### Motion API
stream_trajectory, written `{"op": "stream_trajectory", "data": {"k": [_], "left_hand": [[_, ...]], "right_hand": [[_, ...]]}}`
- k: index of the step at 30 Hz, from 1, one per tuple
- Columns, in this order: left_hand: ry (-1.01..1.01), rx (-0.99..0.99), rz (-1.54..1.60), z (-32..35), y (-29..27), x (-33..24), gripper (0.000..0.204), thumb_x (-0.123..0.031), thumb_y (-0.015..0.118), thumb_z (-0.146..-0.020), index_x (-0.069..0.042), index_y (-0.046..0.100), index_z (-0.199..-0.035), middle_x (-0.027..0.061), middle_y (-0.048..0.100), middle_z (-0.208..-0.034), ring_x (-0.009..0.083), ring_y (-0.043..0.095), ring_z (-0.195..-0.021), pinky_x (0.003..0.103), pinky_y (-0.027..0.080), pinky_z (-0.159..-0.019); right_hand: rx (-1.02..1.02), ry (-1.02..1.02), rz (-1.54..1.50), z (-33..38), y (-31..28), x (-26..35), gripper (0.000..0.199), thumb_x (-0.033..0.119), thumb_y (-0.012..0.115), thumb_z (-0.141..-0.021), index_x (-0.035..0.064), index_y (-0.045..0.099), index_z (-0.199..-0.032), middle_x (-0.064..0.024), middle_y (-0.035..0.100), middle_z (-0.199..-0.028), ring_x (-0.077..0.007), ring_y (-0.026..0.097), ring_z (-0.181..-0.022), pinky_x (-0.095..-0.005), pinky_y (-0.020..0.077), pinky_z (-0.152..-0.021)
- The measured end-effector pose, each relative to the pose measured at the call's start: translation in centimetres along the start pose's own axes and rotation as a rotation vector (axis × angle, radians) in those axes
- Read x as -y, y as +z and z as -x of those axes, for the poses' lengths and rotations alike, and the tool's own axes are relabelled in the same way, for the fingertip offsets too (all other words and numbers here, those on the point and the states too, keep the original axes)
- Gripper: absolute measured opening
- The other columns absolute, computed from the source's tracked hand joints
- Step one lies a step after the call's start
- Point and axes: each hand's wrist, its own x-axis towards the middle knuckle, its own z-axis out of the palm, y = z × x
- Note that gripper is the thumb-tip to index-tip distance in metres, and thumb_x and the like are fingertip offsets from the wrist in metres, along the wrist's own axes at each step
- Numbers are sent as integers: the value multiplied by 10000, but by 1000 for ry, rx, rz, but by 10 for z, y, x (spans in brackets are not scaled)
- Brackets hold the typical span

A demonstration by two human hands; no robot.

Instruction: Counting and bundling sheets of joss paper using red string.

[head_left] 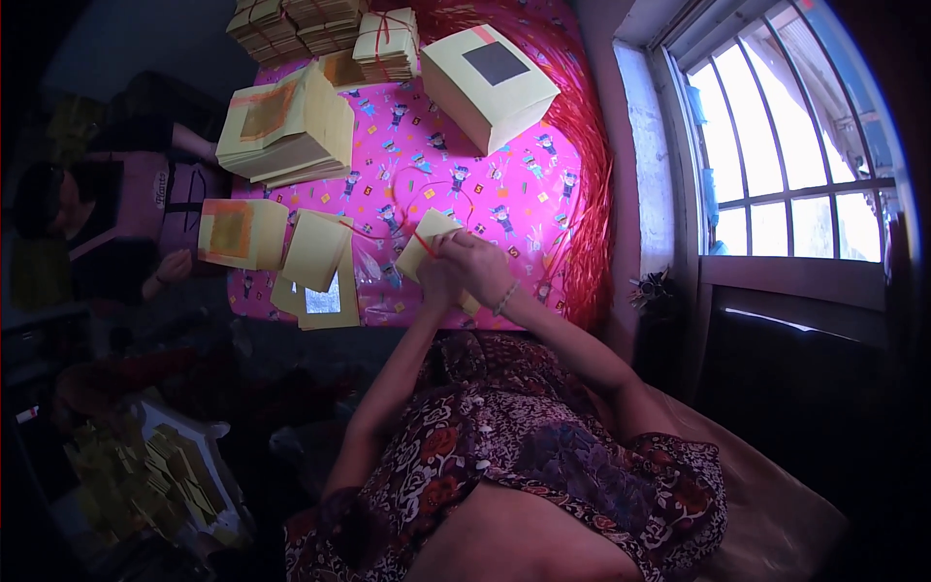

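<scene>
Close to the table's front edge, a small bundle of pale yellow paper sheets (433,226) lies under my two hands. A red plastic string (424,242) crosses the bundle, and a loose length of it curls out over the tablecloth. My right hand (480,260) is closed with its fingers pinched on the string, over the bundle. Just beside and below it, my left hand (441,281) is closed against the bundle; its fingertips are mostly hidden, so what they grip cannot be made out.
Loose yellow sheets (318,247) and larger paper stacks (291,126) lie to the left. A big paper block (490,82) and string-tied bundles (388,44) stand farther back. Red strings (593,194) line the right edge of the pink tablecloth (388,112). Another person (136,204) is at the left.
</scene>
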Motion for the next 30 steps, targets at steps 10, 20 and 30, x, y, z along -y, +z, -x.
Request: {"op": "stream_trajectory", "data": {"k": [10,20,30], "left_hand": [[-103,-129,408,-7,3,1,274,-263,438,-935,-90,604,-1068,143,637,-893,333,624,-824,395,478,-661],[-171,2,548,-4,9,16,309,-283,445,-946,-61,611,-1083,117,614,-672,200,615,-602,305,455,-560],[-124,12,810,-9,-8,10,331,-223,383,-972,0,610,-1064,55,640,-859,90,567,-772,249,446,-698]], "right_hand": [[-204,268,48,30,4,-14,272,154,622,-789,44,536,-1023,-111,553,-891,-277,552,-860,-378,448,-754],[-149,315,163,23,10,-46,201,253,615,-819,63,660,-870,-91,590,-837,-262,547,-833,-376,430,-745],[-513,558,-685,21,38,-28,128,148,577,-872,24,546,-866,-45,602,-819,-113,573,-760,-245,452,-649]]}}
